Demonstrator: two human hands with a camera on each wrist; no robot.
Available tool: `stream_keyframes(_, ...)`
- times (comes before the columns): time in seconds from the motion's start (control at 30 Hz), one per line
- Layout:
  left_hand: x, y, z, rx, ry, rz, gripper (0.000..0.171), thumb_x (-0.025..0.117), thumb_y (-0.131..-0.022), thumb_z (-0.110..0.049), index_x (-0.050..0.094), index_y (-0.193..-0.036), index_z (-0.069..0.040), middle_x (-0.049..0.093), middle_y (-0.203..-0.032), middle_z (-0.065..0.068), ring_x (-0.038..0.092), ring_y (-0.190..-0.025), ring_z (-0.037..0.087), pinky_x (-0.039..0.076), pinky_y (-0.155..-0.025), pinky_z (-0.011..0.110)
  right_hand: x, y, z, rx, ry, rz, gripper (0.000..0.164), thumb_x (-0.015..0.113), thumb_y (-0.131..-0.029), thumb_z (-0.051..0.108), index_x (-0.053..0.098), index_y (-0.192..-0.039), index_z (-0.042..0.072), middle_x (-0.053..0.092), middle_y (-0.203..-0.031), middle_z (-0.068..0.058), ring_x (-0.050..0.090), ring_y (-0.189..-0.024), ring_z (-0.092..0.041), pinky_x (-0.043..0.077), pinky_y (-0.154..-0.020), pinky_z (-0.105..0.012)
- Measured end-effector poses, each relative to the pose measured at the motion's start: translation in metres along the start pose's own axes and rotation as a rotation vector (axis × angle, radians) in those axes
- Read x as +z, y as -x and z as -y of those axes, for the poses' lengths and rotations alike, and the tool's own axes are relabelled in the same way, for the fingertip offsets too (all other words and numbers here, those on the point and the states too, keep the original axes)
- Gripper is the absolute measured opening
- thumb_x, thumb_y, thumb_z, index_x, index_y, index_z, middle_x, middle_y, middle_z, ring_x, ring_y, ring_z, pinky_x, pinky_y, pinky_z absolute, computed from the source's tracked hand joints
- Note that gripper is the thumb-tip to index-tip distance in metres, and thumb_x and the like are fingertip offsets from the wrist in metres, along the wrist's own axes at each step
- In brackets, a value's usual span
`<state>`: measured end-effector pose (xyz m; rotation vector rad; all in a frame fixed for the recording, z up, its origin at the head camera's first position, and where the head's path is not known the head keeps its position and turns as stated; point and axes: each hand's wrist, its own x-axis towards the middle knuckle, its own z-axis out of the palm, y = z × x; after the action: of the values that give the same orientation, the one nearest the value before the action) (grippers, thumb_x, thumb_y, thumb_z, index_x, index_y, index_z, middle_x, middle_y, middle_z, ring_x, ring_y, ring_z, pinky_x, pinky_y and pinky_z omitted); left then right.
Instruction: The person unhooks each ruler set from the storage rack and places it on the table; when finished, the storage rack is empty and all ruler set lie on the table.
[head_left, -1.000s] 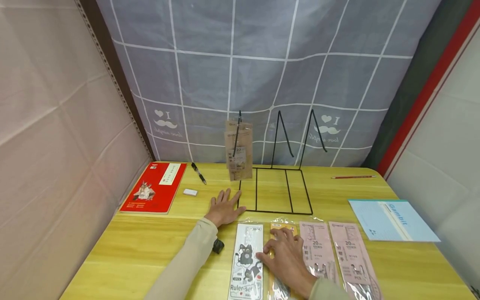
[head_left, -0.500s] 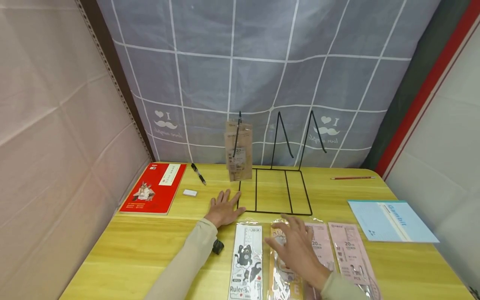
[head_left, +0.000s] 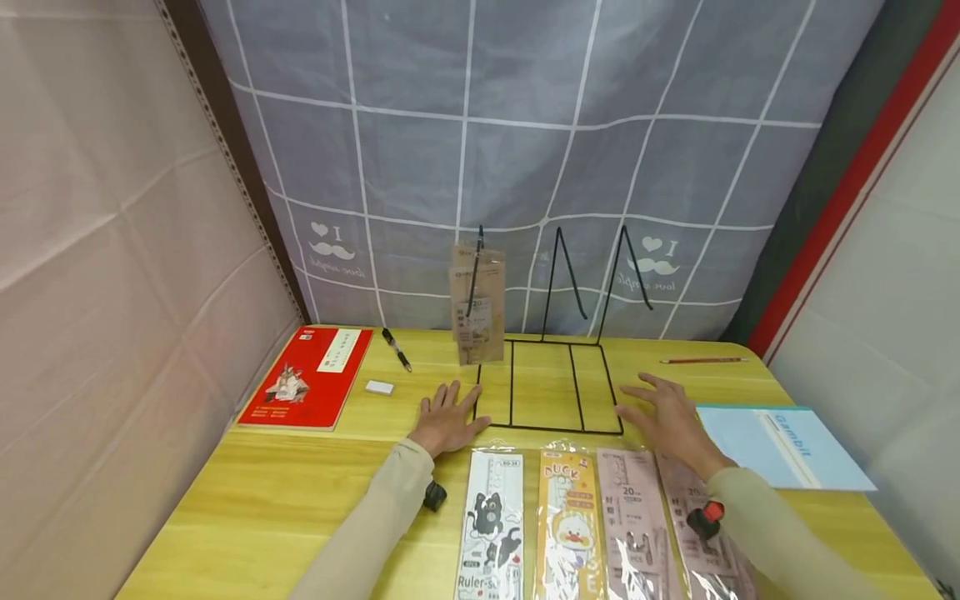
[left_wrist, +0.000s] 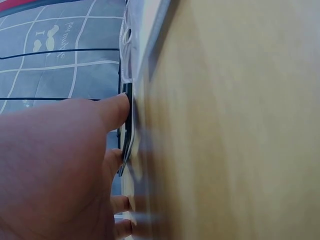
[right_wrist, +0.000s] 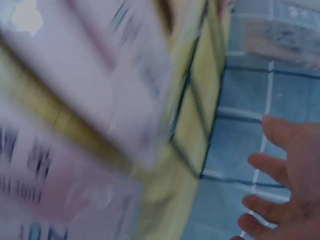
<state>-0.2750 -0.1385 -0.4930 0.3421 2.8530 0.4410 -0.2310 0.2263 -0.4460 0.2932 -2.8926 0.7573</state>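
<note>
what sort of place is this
Probably a curtained-off workspace, perhaps a small display setup: a grey gridded cloth hangs behind a yellow wood-grain table, which bears a black wire rack with packets on one hook.

Here we have the wire rack [head_left: 512,383] standing on the counter [head_left: 247,508], in front of the hanging cloth [head_left: 510,158], with packages [head_left: 489,333] on its leftmost hook [head_left: 475,277]. Nearer us, four flat packets [head_left: 568,533] lie side by side before it. Out left we find the notebook [head_left: 303,383], then the pen [head_left: 396,349] and, in front of that, the eraser [head_left: 379,387], both between notebook and rack; out right, the pencil [head_left: 703,360] lies behind the booklet [head_left: 787,450].
</note>
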Motion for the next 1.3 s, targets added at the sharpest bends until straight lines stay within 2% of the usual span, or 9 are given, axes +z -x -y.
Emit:
stream_keyframes(0.13, 0.000, 0.000, 0.000, -0.003, -0.002, 0.002, 0.069, 0.039, -0.107, -0.061, 0.022, -0.167, -0.031, 0.011, -0.175, 0.015, 0.010, -0.162, 0.040, 0.012, -0.128, 0.066, 0.009, -0.008, -0.023, -0.016, 0.067, 0.095, 0.058, 0.072, -0.098, 0.036, 0.060, -0.145, 0.003, 0.034, -0.160, -0.034, 0.028, -0.143, -0.061, 0.019, -0.108, -0.082)
stream_keyframes(0.3, 0.000, 0.001, 0.000, -0.003, 0.008, 0.002, 0.069, 0.039, -0.107, -0.061, 0.023, -0.167, -0.030, 0.012, -0.175, 0.015, 0.010, -0.162, 0.041, 0.012, -0.128, 0.067, 0.022, -0.013, -0.037, -0.009, 0.030, 0.172, 0.073, 0.071, -0.097, 0.044, 0.050, -0.152, 0.001, 0.025, -0.164, -0.035, 0.022, -0.146, -0.061, 0.013, -0.109, -0.082)
stream_keyframes(0.6, 0.002, 0.002, -0.001, -0.003, 0.006, 0.002, 0.069, 0.039, -0.107, -0.060, 0.023, -0.167, -0.030, 0.013, -0.175, 0.015, 0.011, -0.162, 0.041, 0.012, -0.127, 0.067, 0.027, -0.014, -0.038, -0.030, 0.028, 0.227, 0.081, 0.069, -0.097, 0.051, 0.044, -0.155, 0.000, 0.020, -0.165, -0.038, 0.020, -0.147, -0.063, 0.012, -0.111, -0.083)
stream_keyframes(0.9, 0.001, 0.003, -0.001, -0.001, 0.003, 0.002, 0.068, 0.038, -0.108, -0.060, 0.023, -0.167, -0.030, 0.012, -0.175, 0.016, 0.010, -0.162, 0.041, 0.011, -0.128, 0.067, 0.032, -0.016, -0.038, -0.032, 0.066, 0.208, 0.080, 0.068, -0.097, 0.053, 0.046, -0.155, 0.003, 0.022, -0.165, -0.036, 0.023, -0.147, -0.062, 0.014, -0.110, -0.083)
stream_keyframes(1.13, -0.001, 0.001, 0.000, 0.026, -0.002, -0.016, 0.068, 0.041, -0.108, -0.058, 0.026, -0.166, -0.027, 0.016, -0.174, 0.018, 0.015, -0.160, 0.044, 0.015, -0.125, 0.070, 0.033, -0.018, -0.040, -0.004, 0.077, 0.212, 0.084, 0.066, -0.095, 0.060, 0.045, -0.156, 0.006, 0.023, -0.165, -0.035, 0.023, -0.147, -0.062, 0.013, -0.112, -0.082)
stream_keyframes(1.23, -0.004, -0.001, 0.003, 0.049, 0.031, -0.007, 0.070, 0.043, -0.107, -0.057, 0.025, -0.167, -0.026, 0.018, -0.173, 0.019, 0.017, -0.159, 0.045, 0.017, -0.124, 0.071, 0.033, -0.018, -0.041, 0.015, 0.049, 0.231, 0.085, 0.066, -0.095, 0.061, 0.044, -0.157, 0.007, 0.023, -0.165, -0.035, 0.022, -0.148, -0.062, 0.011, -0.113, -0.081)
stream_keyframes(1.3, -0.010, -0.002, 0.008, 0.060, 0.091, 0.004, 0.070, 0.045, -0.107, -0.056, 0.025, -0.167, -0.025, 0.019, -0.173, 0.019, 0.019, -0.159, 0.045, 0.019, -0.124, 0.071, 0.033, -0.017, -0.041, 0.020, 0.037, 0.247, 0.086, 0.065, -0.095, 0.061, 0.044, -0.157, 0.007, 0.023, -0.165, -0.036, 0.021, -0.148, -0.062, 0.010, -0.113, -0.081)
